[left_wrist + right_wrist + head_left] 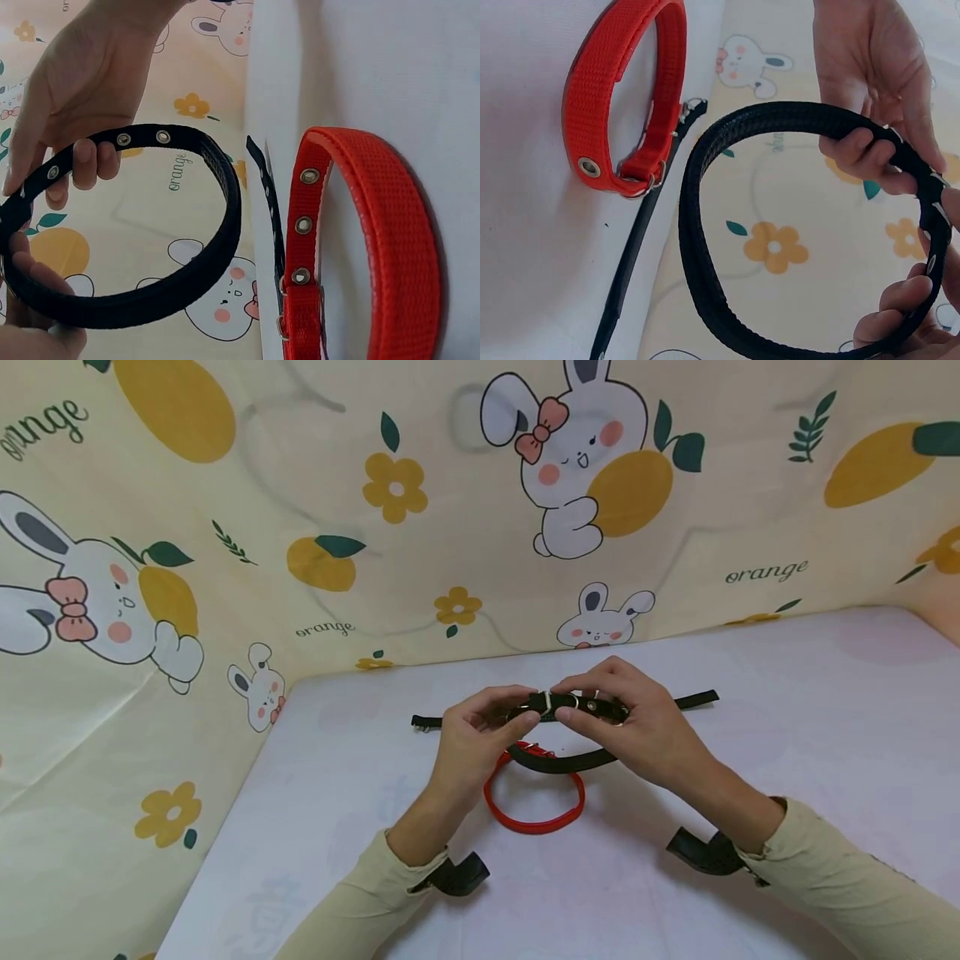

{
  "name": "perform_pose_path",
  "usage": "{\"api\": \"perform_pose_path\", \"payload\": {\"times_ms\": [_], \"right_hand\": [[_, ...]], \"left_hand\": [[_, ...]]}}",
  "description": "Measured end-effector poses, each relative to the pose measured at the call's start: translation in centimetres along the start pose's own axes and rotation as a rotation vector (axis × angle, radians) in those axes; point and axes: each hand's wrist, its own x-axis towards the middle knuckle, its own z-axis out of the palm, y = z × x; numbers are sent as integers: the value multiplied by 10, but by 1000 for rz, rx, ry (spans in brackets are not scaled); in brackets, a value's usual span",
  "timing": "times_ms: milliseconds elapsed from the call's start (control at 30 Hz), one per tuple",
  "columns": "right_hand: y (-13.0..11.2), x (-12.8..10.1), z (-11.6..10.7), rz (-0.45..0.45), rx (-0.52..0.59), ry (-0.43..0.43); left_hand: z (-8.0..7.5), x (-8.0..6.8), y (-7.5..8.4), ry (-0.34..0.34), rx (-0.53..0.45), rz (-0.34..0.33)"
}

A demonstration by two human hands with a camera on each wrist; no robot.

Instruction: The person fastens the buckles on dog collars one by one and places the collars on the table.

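Both hands hold a black collar [558,765] above the table, its strap closed into a loop. My left hand [474,735] pinches the strap left of the silver buckle [547,702], thumb in front and fingers behind. On the other side, my right hand [645,722] grips the strap close to the buckle. Metal-rimmed holes [163,137] run along the band in the left wrist view. Below the loop, a red collar [536,827], also buckled into a ring, stands on the table.
A second black collar [697,699] lies stretched out behind the hands, partly covered by them. The white tabletop [337,827] meets a patterned cloth [405,560] at the back and left. Dark straps [461,875] hang at both sleeve cuffs.
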Motion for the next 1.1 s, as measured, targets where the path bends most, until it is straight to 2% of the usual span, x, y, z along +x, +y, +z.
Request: {"api": "perform_pose_path", "payload": {"times_ms": [200,400,900,1100], "right_hand": [[-1,-2,2,-4,-23,-10],[0,0,3,-36,-22,9],[2,0,2,-58,-109,37],[2,-1,2,-54,-94,35]], "left_hand": [[1,0,0,-9,24,25],[1,0,1,12,39,16],[-5,2,1,121,-59,-3],[-3,1,1,86,-68,-17]]}}
